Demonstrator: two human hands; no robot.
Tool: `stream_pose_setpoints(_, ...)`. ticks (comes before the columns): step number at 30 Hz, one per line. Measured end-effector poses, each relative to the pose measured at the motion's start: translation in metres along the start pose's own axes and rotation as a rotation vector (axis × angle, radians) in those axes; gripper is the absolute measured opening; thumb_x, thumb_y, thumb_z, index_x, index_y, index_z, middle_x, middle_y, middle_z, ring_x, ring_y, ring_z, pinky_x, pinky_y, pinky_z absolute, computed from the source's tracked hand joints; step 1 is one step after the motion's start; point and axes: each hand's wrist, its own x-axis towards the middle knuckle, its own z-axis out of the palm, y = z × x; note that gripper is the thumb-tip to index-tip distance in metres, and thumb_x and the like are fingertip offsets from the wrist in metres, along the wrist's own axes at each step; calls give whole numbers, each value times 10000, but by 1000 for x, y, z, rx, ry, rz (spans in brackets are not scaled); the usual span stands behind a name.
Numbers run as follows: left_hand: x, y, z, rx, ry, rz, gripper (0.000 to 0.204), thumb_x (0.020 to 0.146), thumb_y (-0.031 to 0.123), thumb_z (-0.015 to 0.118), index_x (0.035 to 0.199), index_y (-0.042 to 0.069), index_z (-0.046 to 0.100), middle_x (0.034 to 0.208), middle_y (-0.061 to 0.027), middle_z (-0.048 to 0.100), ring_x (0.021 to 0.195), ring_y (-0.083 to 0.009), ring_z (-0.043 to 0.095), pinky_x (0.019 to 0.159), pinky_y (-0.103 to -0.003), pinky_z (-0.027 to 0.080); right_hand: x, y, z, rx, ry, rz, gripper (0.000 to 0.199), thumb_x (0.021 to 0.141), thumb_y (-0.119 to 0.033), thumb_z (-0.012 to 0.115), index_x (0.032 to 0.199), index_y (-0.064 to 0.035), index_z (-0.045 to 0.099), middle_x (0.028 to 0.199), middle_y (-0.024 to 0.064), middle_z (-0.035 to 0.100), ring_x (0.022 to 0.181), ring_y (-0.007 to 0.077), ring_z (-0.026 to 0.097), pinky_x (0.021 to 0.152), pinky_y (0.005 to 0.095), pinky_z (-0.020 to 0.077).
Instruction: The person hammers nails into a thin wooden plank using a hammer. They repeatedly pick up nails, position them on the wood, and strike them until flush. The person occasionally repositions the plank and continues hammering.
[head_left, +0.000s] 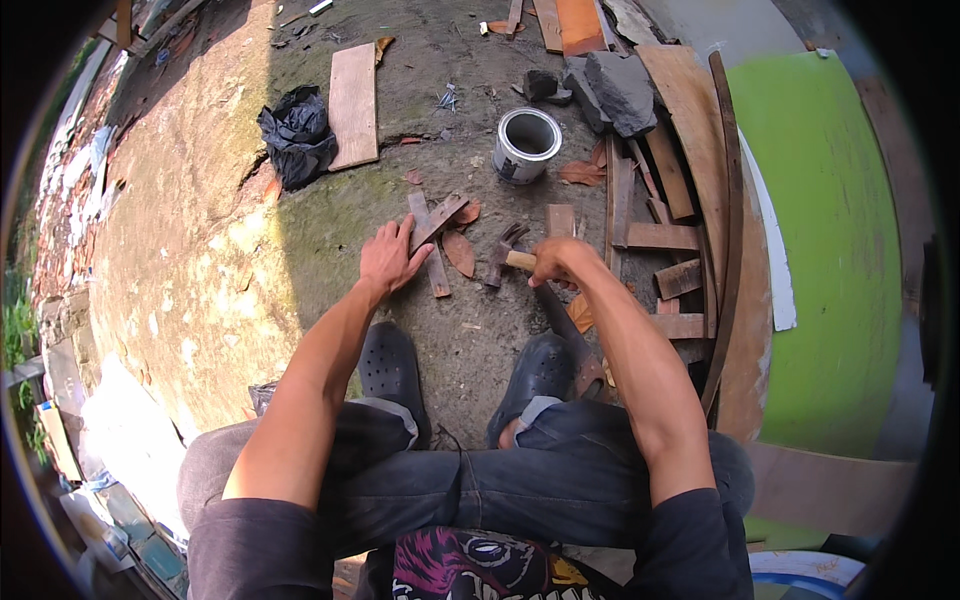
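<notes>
1. Two crossed wood strips (443, 219) are seen on the ground (462, 362), left of the hammer (520, 261)
2. Steadying before hammering is judged the step in hand; a hold clear of any stroke would be called for next
3. The upper strip's near end is held by partly spread left fingers (404, 232)
4. The hammer's handle is wrapped by curled right fingers (541, 268)
</notes>
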Motion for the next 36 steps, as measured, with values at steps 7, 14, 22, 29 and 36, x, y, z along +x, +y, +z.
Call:
stream_pose_setpoints(7,-10,-13,11,-109,-79,-97,571,950,493,534,1322,64,471,1126,-191,611,1073,-369,613,854,-470,519,-34,-38,-26,-345,148,-27,426,744,-365,813,1095,-133,748,1133,76,724,1085,269,679,881,408,552)
stream_pose_setpoints(14,-6,-11,-3,-130,-151,-92,464,956,457,521,1170,47,481,1070,-212,622,1037,-400,617,838,-494,507,-25,-63,-7,-544,236,-68,383,782,-263,759,1128,-98,738,1211,117,693,1113,275,671,861,441,551)
stream_pose_setpoints(22,15,-48,-22,-171,18,-84,432,951,429,517,1137,48,436,1034,-256,630,930,-454,634,805,-525,507,29,-112,68,-349,633,-348,685,821,-497,718,1276,-16,541,1321,161,580,1257,377,533,1024,479,440)
stream_pose_setpoints(29,40,-23,-66,-230,81,-99,432,955,406,520,1164,38,432,1020,-257,645,934,-457,636,801,-531,505,62,-131,102,176,735,-342,765,859,-394,681,1375,66,354,1308,250,558,1273,403,502,1054,481,424)
stream_pose_setpoints(36,49,-24,-59,-201,51,-206,450,962,405,513,1168,15,426,999,-290,650,909,-466,647,777,-543,514,38,-124,65,555,579,-256,787,865,-307,639,1454,40,247,1261,318,561,1151,452,579,994,490,451)
